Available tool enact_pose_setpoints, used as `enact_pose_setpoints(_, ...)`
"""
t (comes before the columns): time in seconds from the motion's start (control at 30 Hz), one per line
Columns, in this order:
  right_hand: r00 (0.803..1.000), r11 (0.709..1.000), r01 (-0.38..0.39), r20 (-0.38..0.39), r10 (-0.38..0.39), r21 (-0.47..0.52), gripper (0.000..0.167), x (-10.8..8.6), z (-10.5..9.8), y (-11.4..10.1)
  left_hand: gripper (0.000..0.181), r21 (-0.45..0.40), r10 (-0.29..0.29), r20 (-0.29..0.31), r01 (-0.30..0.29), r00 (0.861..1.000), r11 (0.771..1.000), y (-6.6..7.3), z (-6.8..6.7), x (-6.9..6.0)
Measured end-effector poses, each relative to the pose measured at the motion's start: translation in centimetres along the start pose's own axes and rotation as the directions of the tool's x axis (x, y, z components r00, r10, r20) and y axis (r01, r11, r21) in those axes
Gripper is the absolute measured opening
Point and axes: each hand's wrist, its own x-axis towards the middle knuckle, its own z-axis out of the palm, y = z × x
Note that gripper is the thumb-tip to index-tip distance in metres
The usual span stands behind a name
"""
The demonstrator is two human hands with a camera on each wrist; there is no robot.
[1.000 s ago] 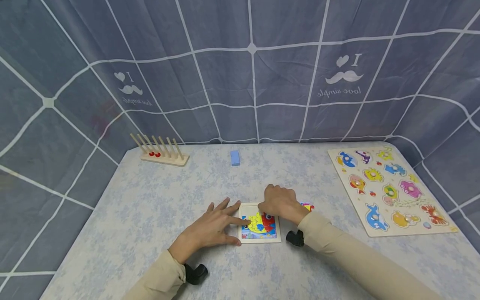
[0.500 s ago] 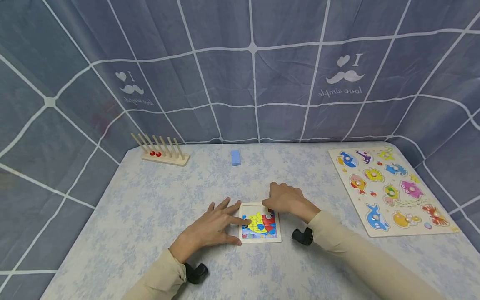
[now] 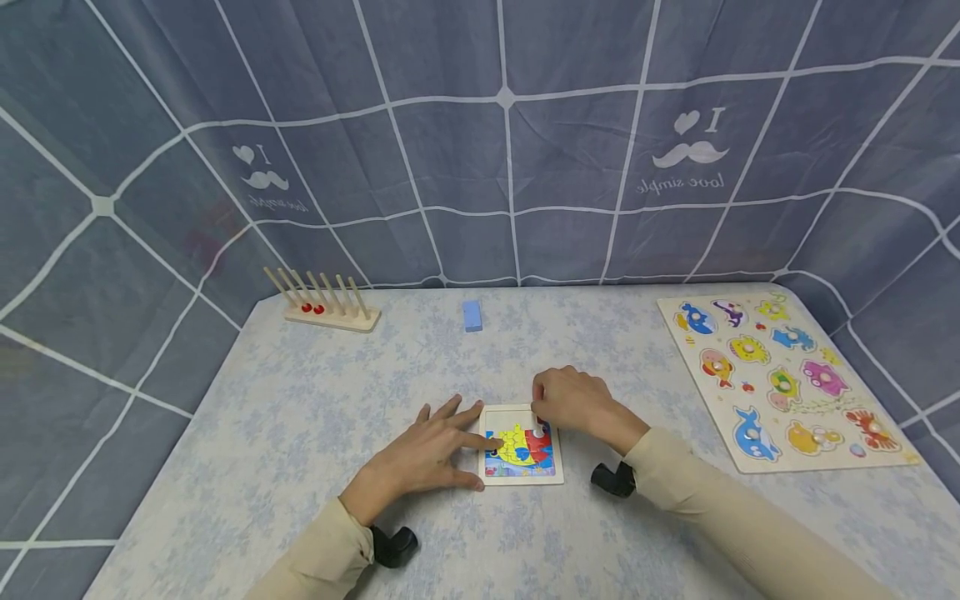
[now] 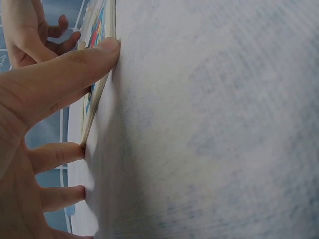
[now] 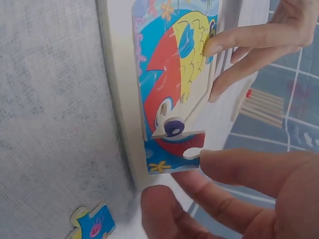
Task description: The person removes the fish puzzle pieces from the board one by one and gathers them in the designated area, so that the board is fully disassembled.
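Note:
A square wooden puzzle tray (image 3: 521, 481) with a red and yellow fish picture lies between the hands. My left hand (image 3: 423, 458) rests spread along its left side, thumb at the near corner and one finger on the picture; the left wrist view shows the thumb (image 4: 107, 47) on the tray's edge. Over the far right corner, my right hand (image 3: 581, 406) pinches a blue and red puzzle piece (image 5: 169, 162) with a starfish, which looks slightly tilted over the tray. A loose blue piece (image 5: 102, 221) lies beside the tray in the right wrist view.
A large peg puzzle board (image 3: 806, 429) with sea animals lies at the right. A blue block (image 3: 472, 316) sits near the table's back edge, and a wooden peg rack (image 3: 337, 321) with two red beads stands at the back left. A tiled-pattern curtain hangs behind.
My right hand has shifted a little to the right, and the loose piece beside the tray is now hidden by it in the head view. My left hand has stayed in place.

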Motion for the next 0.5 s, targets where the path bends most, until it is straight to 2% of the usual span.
enact_pose_setpoints(0.27, 0.993, 0.992, 0.109, -0.057, -0.106, 0.061, 0.012, -0.1, 0.2, 0.6, 0.06, 0.005, -0.001, 0.001, 0.001, 1.0, 1.0, 0.1, 0.0, 0.0)
enact_pose_setpoints(0.5, 0.978, 0.963, 0.21, -0.026, -0.208, 0.168, 0.008, -0.4, 0.6, 1.3, 0.06, 0.009, -0.005, 0.008, 0.005, 1.0, 1.0, 0.0, 0.1, 0.0)
